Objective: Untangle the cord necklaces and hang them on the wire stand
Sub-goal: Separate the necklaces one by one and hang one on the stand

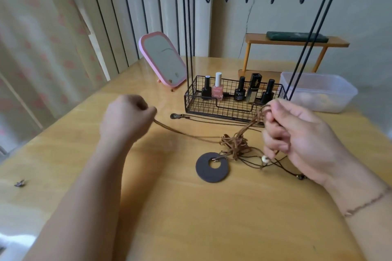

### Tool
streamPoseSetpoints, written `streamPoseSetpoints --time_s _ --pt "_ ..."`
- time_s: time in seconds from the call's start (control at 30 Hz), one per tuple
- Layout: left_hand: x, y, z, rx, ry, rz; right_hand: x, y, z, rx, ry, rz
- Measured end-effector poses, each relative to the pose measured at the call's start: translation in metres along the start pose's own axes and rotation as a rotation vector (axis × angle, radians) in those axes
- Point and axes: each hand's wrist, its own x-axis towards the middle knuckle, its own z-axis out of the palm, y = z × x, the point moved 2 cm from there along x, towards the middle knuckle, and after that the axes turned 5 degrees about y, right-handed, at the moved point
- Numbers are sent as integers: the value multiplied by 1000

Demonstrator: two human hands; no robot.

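Cords are being drawn apart across the yellow wooden worktop [191, 218]: the left hand [125, 118] is curling shut around one tan cord strand, while the right hand [297, 133] is pinching a bunch of brown cord loops. The knotted tangle of cord necklaces [233, 144] is lying between them, at about four o'clock from the left hand and eight o'clock from the right, nearer the right. The taut strand's long axis is running from ten o'clock to four o'clock into the knot. One dark flat ring pendant [213, 167] is resting at the tangle's seven o'clock; one pale bead [265, 159] is showing beside the right hand. How many necklaces are knotted is unclear. At twelve o'clock, the black wire stand [233, 99] is offering five empty hooks.
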Motion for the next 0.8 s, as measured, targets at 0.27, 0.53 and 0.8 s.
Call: streamPoseSetpoints --time_s 0.27,0.53,0.8 --pt "-49 45 26 -23 -107 513 -3 -6 1 87 -122 30" --pt "-99 84 42 -800 -529 643 -2 -7 1 93 -131 -3" --pt "-95 79 36 -758 -495 669 -1 -7 -5 -370 69 -203"
